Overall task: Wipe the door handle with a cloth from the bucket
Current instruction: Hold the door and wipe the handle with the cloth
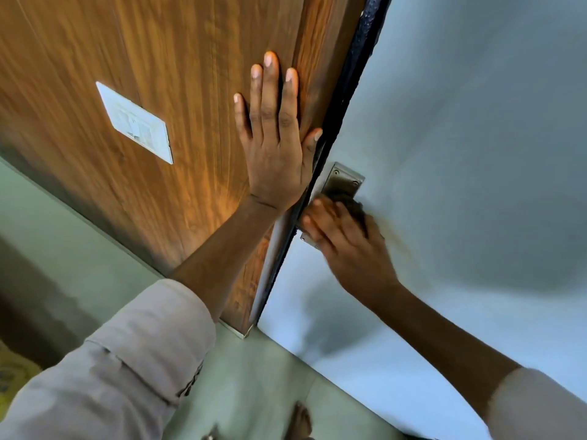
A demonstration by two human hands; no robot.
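The left hand [274,147] lies flat and open, fingers spread, on the brown wood-grain panel [158,74], its thumb next to the black door edge [346,90]. The right hand [346,239], blurred, is at four o'clock from the left one and presses a dark crumpled cloth [352,201] on the pale grey-blue door [460,138]; its fingers are curled over the cloth. The metal door handle plate [344,181] shows just at twelve o'clock of the cloth (the lever itself is hidden under the hand). A white rectangular switch plate [135,122] sits on the wooden panel, at nine o'clock from the left hand.
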